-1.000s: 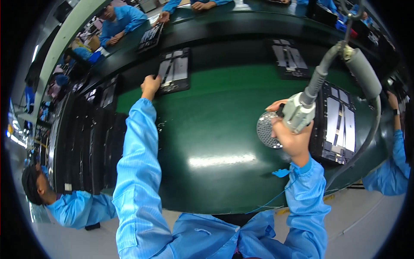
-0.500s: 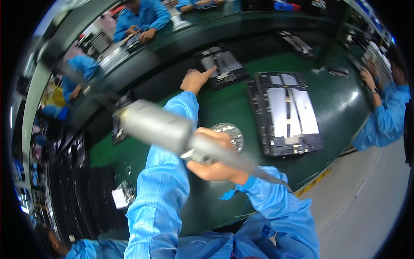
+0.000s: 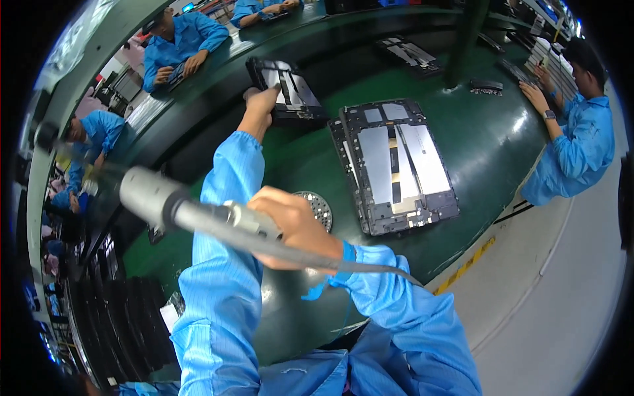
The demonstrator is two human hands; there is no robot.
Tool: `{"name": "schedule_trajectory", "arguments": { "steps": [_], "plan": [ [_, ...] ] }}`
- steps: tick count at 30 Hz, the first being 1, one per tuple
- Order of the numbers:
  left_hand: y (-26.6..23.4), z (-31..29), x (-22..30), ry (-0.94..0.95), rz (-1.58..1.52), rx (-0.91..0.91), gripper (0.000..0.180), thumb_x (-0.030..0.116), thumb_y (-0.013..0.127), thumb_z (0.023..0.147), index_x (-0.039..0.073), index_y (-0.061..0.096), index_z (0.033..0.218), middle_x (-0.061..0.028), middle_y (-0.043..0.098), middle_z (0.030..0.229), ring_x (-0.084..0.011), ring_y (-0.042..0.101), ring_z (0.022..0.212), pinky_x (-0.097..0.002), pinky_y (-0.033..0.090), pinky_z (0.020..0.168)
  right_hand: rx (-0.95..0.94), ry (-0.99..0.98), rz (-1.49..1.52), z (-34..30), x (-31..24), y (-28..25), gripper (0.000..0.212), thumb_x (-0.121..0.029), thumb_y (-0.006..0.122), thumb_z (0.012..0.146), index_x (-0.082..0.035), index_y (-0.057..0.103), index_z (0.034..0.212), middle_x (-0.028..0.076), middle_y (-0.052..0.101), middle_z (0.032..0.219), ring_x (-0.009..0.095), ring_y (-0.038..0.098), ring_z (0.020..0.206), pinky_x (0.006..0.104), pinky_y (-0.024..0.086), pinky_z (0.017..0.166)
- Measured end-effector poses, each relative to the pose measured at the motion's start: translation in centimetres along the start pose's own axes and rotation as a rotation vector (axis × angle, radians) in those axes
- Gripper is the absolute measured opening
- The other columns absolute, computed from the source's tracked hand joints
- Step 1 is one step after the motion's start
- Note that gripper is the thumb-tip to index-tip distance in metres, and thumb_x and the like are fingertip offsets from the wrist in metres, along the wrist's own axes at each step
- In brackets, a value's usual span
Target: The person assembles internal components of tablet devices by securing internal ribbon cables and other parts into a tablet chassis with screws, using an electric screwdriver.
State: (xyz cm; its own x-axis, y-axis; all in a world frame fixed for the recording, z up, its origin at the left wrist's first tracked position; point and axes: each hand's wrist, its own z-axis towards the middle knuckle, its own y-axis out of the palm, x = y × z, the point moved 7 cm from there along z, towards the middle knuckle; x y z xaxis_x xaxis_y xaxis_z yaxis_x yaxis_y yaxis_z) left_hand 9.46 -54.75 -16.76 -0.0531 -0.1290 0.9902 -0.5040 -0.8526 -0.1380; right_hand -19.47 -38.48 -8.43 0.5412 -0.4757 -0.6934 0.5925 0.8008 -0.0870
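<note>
My left hand [image 3: 262, 105] reaches far forward and closes on the near-left edge of a tablet chassis [image 3: 294, 92], with the thumb over its inner face. That chassis is black with silver battery panels, and its left side looks tilted up. My right hand [image 3: 290, 221] is wrapped round a grey electric screwdriver [image 3: 155, 201], held crosswise above my left forearm. Its tip end is blurred at the left, and a grey cord runs back over my right wrist. Just beyond the right hand, a round metal dish [image 3: 317, 208] of small parts is partly hidden.
Stacked tablet chassis [image 3: 373, 165] lie right of the dish. Another chassis [image 3: 413, 56] rests farther back by a green post [image 3: 465, 49]. Black stacked trays [image 3: 125, 323] stand at lower left. A co-worker [image 3: 581, 119] sits at the right; several others work across the dark channel.
My left hand has gone from touching the far chassis to gripping its edge, and the chassis has tilted up. The screwdriver has swung left. The whole view has shifted, moving the scene leftward.
</note>
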Motion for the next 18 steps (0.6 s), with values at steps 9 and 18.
{"name": "schedule_trajectory", "arguments": {
  "steps": [9, 18],
  "plan": [
    [-24.1, -23.9, 3.1, 0.209, -0.081, -0.019, 0.037, 0.015, 0.069, 0.095, -0.005, 0.057, 0.122, -0.0116, 0.07, 0.109, -0.0142, 0.068, 0.091, -0.0277, 0.055, 0.08, 0.282, 0.17, -0.207, 0.7, 2.3, -4.6, 0.016, -0.008, 0.069, 0.068, -0.001, 0.064, 0.081, 0.014, 0.063, 0.069, 0.021, 0.061, 0.059, 0.0358, 0.049, 0.056],
    [-30.0, -45.5, -9.7, -0.268, -0.138, 0.087, 0.052, 0.013, 0.07, 0.094, -0.011, 0.048, 0.134, -0.0153, 0.062, 0.128, -0.015, 0.058, 0.114, -0.0284, 0.048, 0.097, 0.145, 0.287, -0.07, -0.3, 1.8, -1.2, 0.019, -0.003, 0.063, 0.083, 0.001, 0.073, 0.098, 0.002, 0.063, 0.064, 0.008, 0.057, 0.055, 0.0227, 0.043, 0.053]
  ]
}}
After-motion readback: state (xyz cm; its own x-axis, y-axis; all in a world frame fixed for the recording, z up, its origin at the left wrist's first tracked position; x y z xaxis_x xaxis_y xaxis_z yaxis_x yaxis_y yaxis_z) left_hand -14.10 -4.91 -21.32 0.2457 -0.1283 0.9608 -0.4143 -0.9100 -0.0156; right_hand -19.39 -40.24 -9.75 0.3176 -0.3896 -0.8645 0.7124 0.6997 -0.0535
